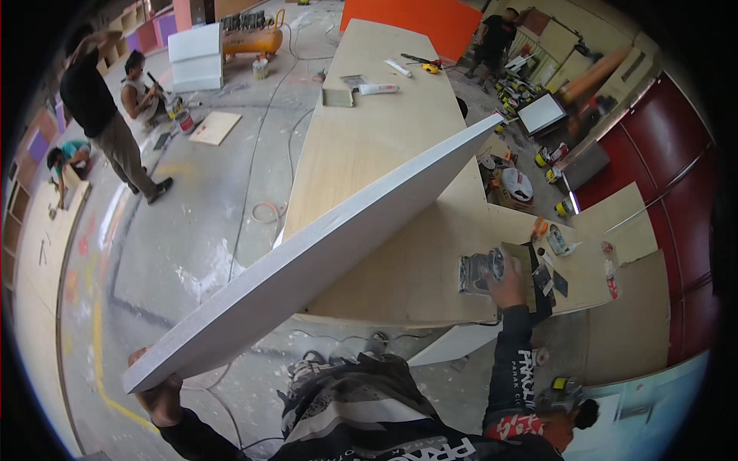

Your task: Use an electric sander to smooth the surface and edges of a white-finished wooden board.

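Note:
A long white board (323,238) stands tilted on its edge, slanting from the lower left up across the wooden table (415,284). My left hand (160,396) is closed around its lower-left end, with the thumb side hidden behind the board. On the table to the right, my right hand (507,286) grips a dark, dust-covered palm sander (481,272). Just beside that hand lie a dark cloth (544,301) and small dark sheets (560,283).
Orange-handled scissors (540,228) and a red-and-white tube (611,280) lie right. A white tube (379,89) and a yellow tool (430,68) rest on the far tabletop. Several people work nearby; one person (108,107) stands left. Hoses (265,212) and cans (565,207) are on the floor.

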Demonstrator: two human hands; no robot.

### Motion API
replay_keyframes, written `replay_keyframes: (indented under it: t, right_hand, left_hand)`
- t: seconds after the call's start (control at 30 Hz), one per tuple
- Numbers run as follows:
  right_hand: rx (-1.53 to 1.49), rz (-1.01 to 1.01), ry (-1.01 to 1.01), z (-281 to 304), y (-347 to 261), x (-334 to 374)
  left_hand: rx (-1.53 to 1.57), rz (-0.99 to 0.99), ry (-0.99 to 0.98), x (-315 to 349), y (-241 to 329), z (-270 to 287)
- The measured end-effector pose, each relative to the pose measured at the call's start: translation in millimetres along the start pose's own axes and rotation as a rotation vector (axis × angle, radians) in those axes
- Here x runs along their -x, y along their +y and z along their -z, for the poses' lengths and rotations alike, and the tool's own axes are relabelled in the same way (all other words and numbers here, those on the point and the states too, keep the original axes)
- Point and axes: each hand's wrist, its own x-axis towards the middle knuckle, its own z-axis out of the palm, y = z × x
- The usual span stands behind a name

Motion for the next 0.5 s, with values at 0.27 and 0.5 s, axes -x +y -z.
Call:
replay_keyframes:
  t: [0.27, 0.5]
  right_hand:
    - [0.081, -0.192, -0.026, -5.7, -4.2, -24.1]
    - [-0.384, -0.152, 0.022, 17.6, 29.8, -63.2]
  left_hand:
    - [0.217, -0.108, 0.237, 1.0, -29.1, -28.9]
    - [0.145, -0.125, 0.338, -4.1, -21.7, -40.4]
